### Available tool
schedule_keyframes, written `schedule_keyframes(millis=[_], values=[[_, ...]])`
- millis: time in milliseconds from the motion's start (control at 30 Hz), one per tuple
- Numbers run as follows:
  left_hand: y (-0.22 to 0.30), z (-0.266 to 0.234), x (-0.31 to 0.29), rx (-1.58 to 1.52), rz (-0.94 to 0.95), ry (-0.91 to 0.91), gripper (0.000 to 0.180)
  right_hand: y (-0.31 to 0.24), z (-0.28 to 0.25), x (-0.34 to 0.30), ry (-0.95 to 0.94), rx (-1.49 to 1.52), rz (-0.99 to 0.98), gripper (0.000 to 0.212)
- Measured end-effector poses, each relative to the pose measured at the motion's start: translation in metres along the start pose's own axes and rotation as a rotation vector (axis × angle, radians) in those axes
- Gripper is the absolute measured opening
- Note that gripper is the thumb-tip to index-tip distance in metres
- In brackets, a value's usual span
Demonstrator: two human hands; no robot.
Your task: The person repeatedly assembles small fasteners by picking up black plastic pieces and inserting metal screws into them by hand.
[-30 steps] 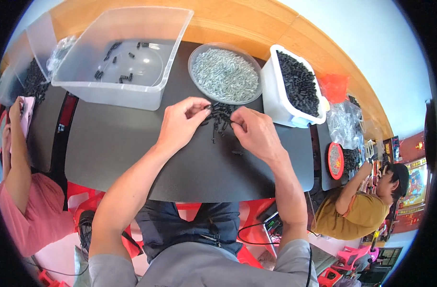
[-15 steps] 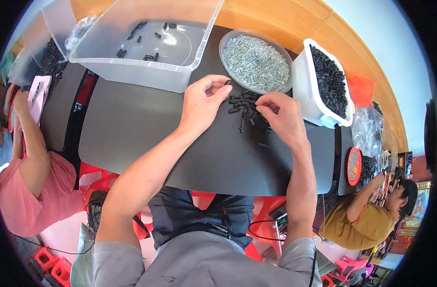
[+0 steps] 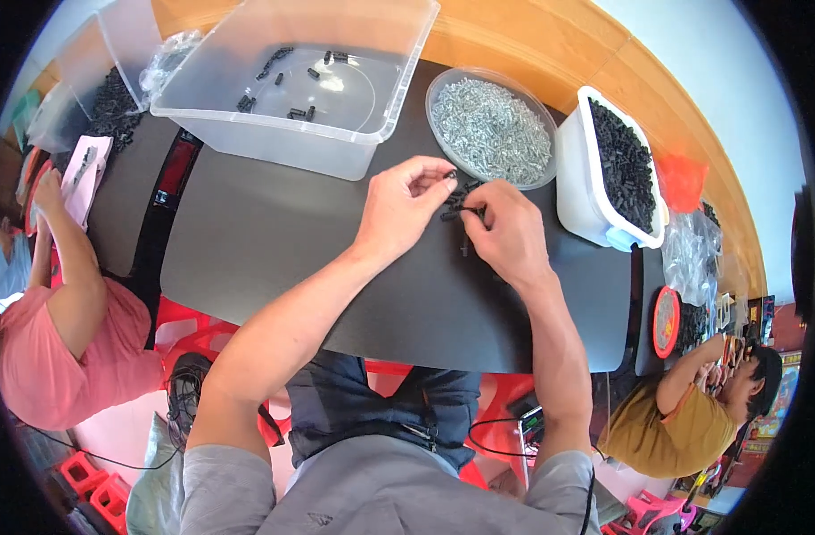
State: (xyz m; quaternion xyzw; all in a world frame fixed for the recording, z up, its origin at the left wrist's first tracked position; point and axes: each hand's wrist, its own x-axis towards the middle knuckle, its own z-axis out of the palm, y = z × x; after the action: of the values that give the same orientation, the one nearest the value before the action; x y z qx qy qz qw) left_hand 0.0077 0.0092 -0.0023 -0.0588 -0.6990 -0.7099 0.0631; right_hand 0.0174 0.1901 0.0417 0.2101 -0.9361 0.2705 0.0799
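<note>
My left hand [image 3: 405, 205] is pinched on a small black plastic piece [image 3: 452, 175], whose tip shows between thumb and forefinger. Close beside it, my right hand [image 3: 507, 230] has its thumb and fingers closed over a small black part [image 3: 479, 212], mostly covered by the fingertips. Both hands hover at a loose pile of black plastic pieces [image 3: 452, 212] on the dark table, and the right hand hides much of it. Just beyond lies a round clear tray [image 3: 435, 114] heaped with small silvery metal screws or pins [image 3: 490, 130].
A large clear bin [image 3: 274, 138] with a few black pieces stands at the far left. To the right is a white tub [image 3: 578, 192] full of black pieces [image 3: 619, 165]. People in pink [image 3: 69, 357] and mustard [image 3: 679, 428] tops sit at either side of the dark table [image 3: 274, 232].
My right hand has come left, closer to my left hand, and now covers more of the pile. The left hand keeps its pinch. The whole view has shifted slightly.
</note>
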Motion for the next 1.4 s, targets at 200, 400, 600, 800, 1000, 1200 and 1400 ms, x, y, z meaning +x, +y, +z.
schedule_keyframes(millis=[200, 400, 600, 800, 1000, 1200, 1400], values=[[0.007, 0.003, -0.008, 0.096, 0.083, -0.075, 0.019, 0.007, -0.006, -0.003, 0.138, 0.742, 0.206, 0.015], [0.009, 0.004, -0.01, 0.185, 0.143, -0.097, 0.019, 0.013, -0.007, -0.004, 0.138, 0.744, 0.195, 0.018], [0.006, 0.006, -0.011, 0.178, 0.195, -0.133, 0.022, 0.018, -0.004, -0.005, 0.128, 0.68, 0.047, 0.023], [0.006, 0.005, -0.011, 0.183, 0.213, -0.157, 0.023, 0.013, 0.0, -0.006, 0.167, 0.72, 0.152, 0.024], [0.007, 0.004, -0.011, 0.189, 0.215, -0.167, 0.023, 0.011, 0.0, -0.006, 0.149, 0.741, 0.198, 0.024], [0.006, 0.006, -0.01, 0.169, 0.244, -0.154, 0.02, 0.013, 0.0, -0.007, 0.158, 0.668, 0.132, 0.021], [0.004, 0.006, -0.011, 0.152, 0.23, -0.153, 0.021, 0.016, 0.002, -0.006, 0.187, 0.636, 0.089, 0.021]])
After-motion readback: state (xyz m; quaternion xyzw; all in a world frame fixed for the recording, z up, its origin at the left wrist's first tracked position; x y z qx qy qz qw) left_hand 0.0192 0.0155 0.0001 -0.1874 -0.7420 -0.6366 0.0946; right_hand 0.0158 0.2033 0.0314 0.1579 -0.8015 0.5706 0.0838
